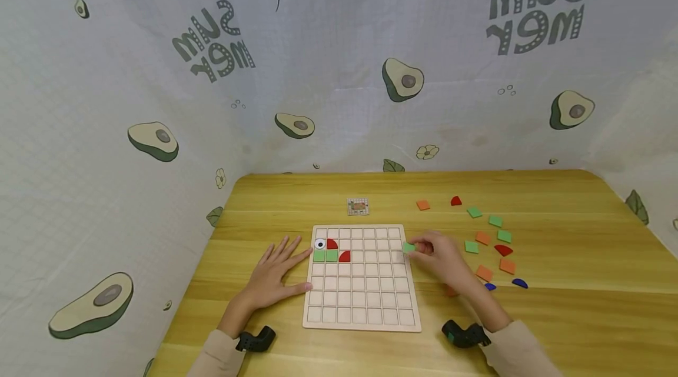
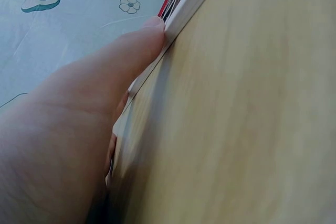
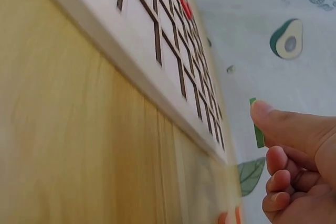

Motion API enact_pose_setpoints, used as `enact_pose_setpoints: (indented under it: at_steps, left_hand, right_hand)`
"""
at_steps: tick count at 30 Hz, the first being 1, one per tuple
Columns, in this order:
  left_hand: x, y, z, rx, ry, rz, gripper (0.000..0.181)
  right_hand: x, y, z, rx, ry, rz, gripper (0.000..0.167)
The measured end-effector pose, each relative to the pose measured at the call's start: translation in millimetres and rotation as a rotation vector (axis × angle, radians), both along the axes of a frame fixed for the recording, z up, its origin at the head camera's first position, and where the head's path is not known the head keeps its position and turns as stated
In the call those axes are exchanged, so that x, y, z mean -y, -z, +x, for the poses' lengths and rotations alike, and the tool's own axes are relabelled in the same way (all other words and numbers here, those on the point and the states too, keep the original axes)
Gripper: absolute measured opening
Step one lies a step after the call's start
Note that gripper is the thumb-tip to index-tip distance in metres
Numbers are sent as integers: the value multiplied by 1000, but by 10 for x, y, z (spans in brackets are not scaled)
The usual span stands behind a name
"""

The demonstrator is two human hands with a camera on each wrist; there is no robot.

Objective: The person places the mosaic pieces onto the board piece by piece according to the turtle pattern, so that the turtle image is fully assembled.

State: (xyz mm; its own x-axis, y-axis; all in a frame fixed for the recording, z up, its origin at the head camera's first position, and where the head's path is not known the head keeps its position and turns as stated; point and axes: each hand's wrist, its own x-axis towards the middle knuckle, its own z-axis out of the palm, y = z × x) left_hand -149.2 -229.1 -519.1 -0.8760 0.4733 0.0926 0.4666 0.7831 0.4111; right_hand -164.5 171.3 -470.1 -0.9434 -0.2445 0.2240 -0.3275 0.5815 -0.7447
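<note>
A pale wooden grid board (image 1: 365, 300) lies on the table; in its upper left cells are a round eye piece (image 1: 320, 244), two green squares (image 1: 325, 256) and two red quarter-circle pieces (image 1: 345, 256). My left hand (image 1: 271, 280) lies spread at the board's left edge, thumb and a fingertip touching it; the left wrist view shows the thumb (image 2: 142, 45) against the edge. Over the board's right edge, my right hand (image 1: 442, 259) pinches a green square (image 1: 408, 247) between thumb and finger. In the right wrist view that green square (image 3: 258, 127) is held edge-on by the right hand (image 3: 302, 156).
Right of the board lie loose orange squares (image 1: 507, 266), green squares (image 1: 495, 221), red pieces (image 1: 456, 201) and blue pieces (image 1: 520, 283), several in all. A small picture card (image 1: 358, 206) sits behind the board. A printed cloth (image 1: 349, 71) hangs behind the table.
</note>
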Motion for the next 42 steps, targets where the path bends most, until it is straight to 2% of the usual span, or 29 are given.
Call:
enact_pose_setpoints:
  at_steps: [11,20,27,36,42]
  left_hand:
    - [-2,4,0,8,1,9,80]
    - [3,28,-5,-11,3,16,79]
    - [5,17,-6,5,3,6,80]
    - [10,21,-17,-11,8,8,80]
    - [10,36,-20,6,1,-2,80]
  right_hand:
    - [418,-15,-138,55,-95,-26,17]
    - [690,44,-146,94,-142,-52,16]
    - [808,96,-150,59,-200,-64,18]
    - [911,96,-154,90,-173,-50,17]
    - [958,119,-168,113,-140,-19,15]
